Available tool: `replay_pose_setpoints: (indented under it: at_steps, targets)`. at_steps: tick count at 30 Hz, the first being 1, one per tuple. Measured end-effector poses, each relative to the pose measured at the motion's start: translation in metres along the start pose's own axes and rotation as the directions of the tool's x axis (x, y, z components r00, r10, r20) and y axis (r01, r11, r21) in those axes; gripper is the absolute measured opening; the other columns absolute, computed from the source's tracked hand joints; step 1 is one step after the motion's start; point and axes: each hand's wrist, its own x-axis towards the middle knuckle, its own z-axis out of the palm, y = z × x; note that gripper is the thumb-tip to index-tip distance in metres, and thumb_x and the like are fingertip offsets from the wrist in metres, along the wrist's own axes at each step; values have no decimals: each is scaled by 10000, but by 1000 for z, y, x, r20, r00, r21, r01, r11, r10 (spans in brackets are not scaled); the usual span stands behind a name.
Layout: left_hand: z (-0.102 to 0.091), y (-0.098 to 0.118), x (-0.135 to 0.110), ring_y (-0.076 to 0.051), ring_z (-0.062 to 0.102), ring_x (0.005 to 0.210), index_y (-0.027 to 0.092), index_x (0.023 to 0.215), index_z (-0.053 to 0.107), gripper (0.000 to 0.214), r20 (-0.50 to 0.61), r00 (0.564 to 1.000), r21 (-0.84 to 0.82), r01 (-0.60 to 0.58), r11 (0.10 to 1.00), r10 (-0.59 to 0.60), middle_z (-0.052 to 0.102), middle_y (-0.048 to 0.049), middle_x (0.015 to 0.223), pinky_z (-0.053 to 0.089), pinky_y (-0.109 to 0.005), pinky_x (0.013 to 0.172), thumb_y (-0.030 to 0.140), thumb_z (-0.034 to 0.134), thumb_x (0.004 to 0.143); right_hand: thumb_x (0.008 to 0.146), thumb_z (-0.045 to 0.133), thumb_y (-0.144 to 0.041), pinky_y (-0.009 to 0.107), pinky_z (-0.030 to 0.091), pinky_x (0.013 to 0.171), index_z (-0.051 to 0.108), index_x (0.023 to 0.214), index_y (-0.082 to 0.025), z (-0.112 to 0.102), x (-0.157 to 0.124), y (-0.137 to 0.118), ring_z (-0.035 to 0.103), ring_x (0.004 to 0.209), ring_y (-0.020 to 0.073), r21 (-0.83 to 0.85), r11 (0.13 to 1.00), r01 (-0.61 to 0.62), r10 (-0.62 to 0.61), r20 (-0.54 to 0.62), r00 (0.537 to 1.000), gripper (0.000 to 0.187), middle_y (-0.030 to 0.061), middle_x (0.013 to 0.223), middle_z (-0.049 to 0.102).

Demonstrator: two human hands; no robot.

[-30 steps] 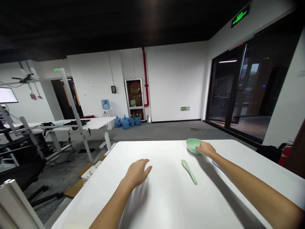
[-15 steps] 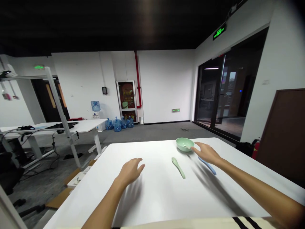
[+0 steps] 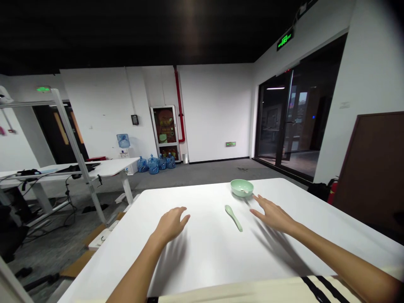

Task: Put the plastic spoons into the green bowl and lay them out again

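Note:
Over the left part of the white table, my left hand (image 3: 172, 224) hovers with thumb and fingers apart, holding nothing. My right hand (image 3: 274, 214) is also open and empty, held above the table in front of the green bowl (image 3: 241, 189). Its fingertips come close to the bowl's near right side; whether they touch it I cannot tell. Inside the bowl lies a small pale thing, too small to name. A light green spoon (image 3: 234, 219) rests on the table between my hands, its handle towards me.
The white table (image 3: 205, 248) fills the foreground. To the left stand another white table (image 3: 110, 167) with cables on it and a metal post (image 3: 72, 139). Blue water bottles (image 3: 153, 164) stand on the floor by the far wall. A brown panel (image 3: 372, 155) is at the right.
My right hand has drawn back from the bowl towards me, and its fingers have spread. The blue handle that showed beneath it is now out of sight. My left hand has hardly moved.

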Motion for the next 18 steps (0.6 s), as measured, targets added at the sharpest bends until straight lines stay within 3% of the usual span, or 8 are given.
replay_pose_setpoints:
  at_steps: [13,18]
  targets:
    - [-4,5,-1,-270,544,1243,210,1322,560,531,25,1000,-1,12,1000,-12,601,-85,1361,426,-373,979,507,347,937,901,364,-622,418,385,1073,344,1511,-215,-5,-3,-4,416,1370,304,50,998,22,-23,6,1000,733,119,1518,411]
    - [-4,5,-2,-266,548,1241,223,1313,568,517,11,1000,-5,8,1000,-7,611,-75,1349,421,-376,994,504,352,937,904,391,-589,390,417,1016,456,1435,-210,-4,4,-1,506,1283,302,85,996,20,-19,-8,1000,656,114,1417,535]
